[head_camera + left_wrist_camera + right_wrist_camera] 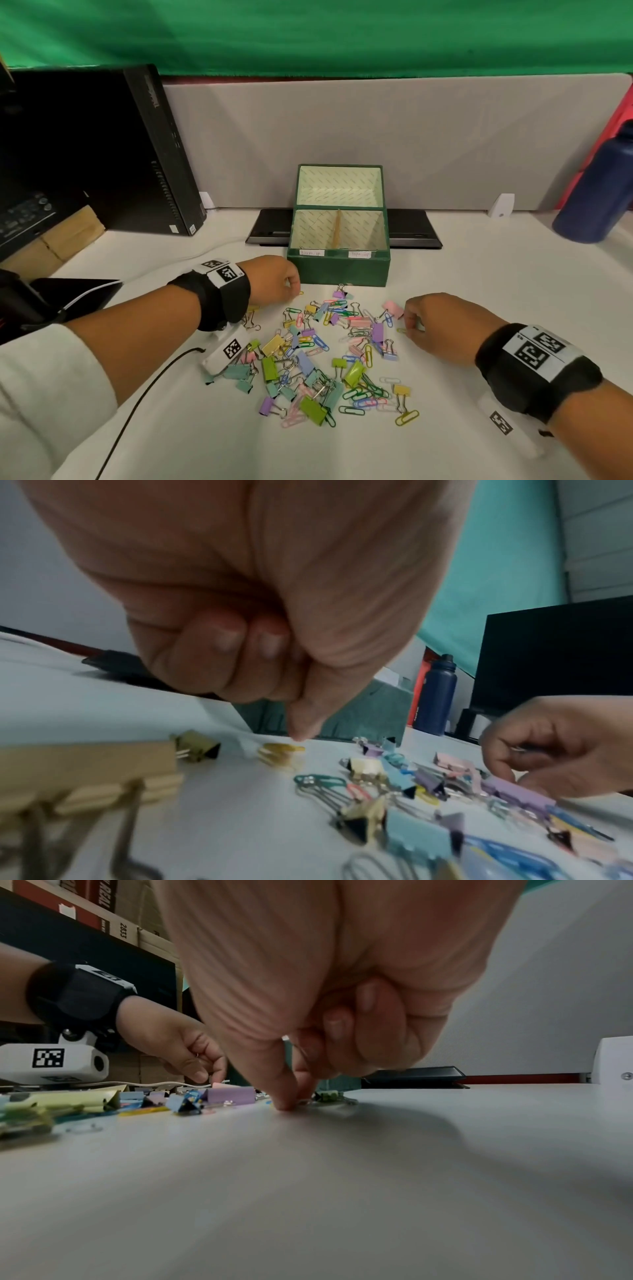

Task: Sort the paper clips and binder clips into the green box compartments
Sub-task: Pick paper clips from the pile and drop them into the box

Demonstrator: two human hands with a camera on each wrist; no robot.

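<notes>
The green box [339, 270] stands open at the back of the table, a divider [338, 228] splitting it into two labelled compartments that both look empty. A pile of coloured paper clips and binder clips [322, 359] lies in front of it. My left hand [294, 287] is at the pile's far left, fingers curled, with its fingertips [301, 735] pinching down on the end of a yellow paper clip [281, 752] on the table. My right hand [411, 325] is at the pile's right edge. Its thumb and forefinger [284, 1102] pinch a yellow-green paper clip [402, 330] against the table.
A black computer tower [137, 154] stands at the back left and a dark blue bottle [596, 192] at the back right. A flat black device [414, 229] lies behind the box. A black cable [144, 394] runs along the table under my left forearm.
</notes>
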